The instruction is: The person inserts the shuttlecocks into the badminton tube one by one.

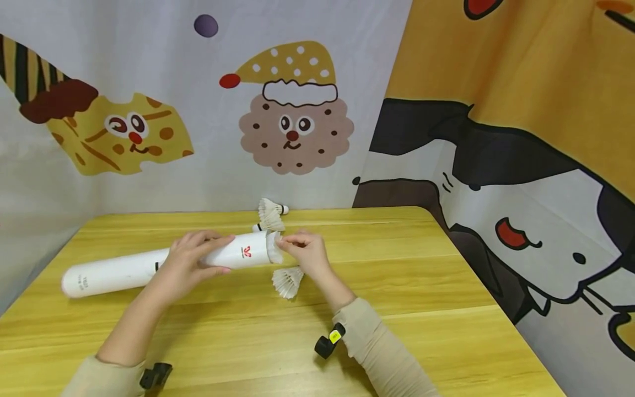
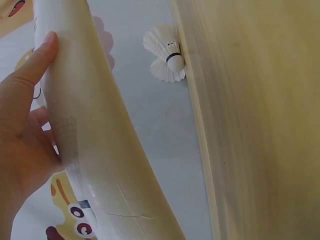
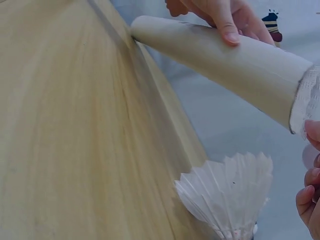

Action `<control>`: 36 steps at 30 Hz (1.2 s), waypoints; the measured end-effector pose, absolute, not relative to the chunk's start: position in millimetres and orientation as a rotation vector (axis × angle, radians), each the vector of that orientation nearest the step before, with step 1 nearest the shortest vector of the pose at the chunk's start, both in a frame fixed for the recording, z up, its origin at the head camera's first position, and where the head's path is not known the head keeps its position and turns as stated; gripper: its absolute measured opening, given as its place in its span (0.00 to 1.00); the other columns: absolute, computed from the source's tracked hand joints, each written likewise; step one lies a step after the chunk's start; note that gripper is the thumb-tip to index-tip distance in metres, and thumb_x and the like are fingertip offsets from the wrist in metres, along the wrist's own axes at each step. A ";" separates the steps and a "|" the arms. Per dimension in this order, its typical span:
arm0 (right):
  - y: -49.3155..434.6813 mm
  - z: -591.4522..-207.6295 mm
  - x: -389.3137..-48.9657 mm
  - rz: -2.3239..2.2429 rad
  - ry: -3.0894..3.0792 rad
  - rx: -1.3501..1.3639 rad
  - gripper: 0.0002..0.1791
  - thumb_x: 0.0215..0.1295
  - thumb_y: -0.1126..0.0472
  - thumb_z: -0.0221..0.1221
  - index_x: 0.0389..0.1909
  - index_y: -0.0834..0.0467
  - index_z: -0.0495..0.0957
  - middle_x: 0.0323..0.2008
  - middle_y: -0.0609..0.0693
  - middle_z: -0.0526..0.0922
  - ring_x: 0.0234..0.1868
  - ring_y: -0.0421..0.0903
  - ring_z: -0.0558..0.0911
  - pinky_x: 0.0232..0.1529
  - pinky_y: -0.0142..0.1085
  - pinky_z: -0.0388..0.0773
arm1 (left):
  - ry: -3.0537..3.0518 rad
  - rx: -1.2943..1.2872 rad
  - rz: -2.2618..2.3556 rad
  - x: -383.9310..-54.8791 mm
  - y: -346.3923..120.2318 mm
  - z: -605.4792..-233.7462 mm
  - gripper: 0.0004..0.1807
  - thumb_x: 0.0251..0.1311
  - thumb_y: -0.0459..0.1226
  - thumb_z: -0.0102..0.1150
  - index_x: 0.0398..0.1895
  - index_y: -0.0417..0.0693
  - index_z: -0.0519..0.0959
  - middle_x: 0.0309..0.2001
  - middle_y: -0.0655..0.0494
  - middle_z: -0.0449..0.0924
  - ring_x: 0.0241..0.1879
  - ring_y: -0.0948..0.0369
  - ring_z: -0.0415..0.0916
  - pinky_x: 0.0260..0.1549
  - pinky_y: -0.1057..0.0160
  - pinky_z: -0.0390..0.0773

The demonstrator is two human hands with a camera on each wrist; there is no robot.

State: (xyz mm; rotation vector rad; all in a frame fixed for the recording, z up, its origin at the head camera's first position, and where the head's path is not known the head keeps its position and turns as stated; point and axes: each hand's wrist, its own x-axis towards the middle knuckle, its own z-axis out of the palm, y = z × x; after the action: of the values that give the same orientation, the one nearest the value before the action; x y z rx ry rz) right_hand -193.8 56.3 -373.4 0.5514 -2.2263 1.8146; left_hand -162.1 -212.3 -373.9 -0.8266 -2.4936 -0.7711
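My left hand (image 1: 186,262) grips a long white shuttlecock tube (image 1: 116,273) around its middle, thumb on one side and fingers on the other. The tube lies tilted across the left, its mouth toward the right. From that mouth sticks the white feather skirt of a shuttlecock (image 1: 274,247); its base is hidden inside. My right hand (image 1: 310,256) pinches the edge of this skirt between thumb and fingertips. Just below the right hand, another shuttlecock (image 1: 286,283) lies on the table, also large in the right wrist view, feathers (image 3: 232,192) facing the tube.
Behind the tube's mouth, two shuttlecocks (image 1: 270,208) lie close together on the wooden table (image 1: 407,309). A printed cartoon curtain (image 1: 168,193) hangs along the table's back edge and right side. Each wrist wears a black camera mount (image 1: 326,346).
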 end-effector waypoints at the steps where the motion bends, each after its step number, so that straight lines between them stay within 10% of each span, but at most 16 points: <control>1: 55.6 -373.8 -193.5 1.817 -2.228 0.549 0.05 0.55 0.73 0.66 0.31 0.74 0.83 0.28 0.61 0.81 0.28 0.38 0.73 0.30 0.28 0.70 | -2.495 -0.827 -0.773 -161.9 -212.1 -373.8 0.36 0.46 0.39 0.75 0.63 0.55 0.75 0.53 0.50 0.72 0.53 0.47 0.66 0.47 0.40 0.56; 36: 43.4 -403.2 -206.0 1.963 -2.250 0.464 0.07 0.57 0.71 0.66 0.35 0.71 0.84 0.34 0.62 0.84 0.32 0.38 0.78 0.37 0.31 0.76 | -2.483 -0.825 -0.765 -161.5 -208.4 -375.5 0.36 0.43 0.39 0.76 0.61 0.54 0.76 0.52 0.49 0.74 0.52 0.47 0.66 0.47 0.40 0.57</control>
State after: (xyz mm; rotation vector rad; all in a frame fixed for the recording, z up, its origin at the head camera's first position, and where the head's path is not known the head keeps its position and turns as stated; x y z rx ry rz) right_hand -206.0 43.4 -403.2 0.4640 -2.2496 1.9632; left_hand -161.5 -208.4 -375.5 -0.8249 -2.4828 -0.7650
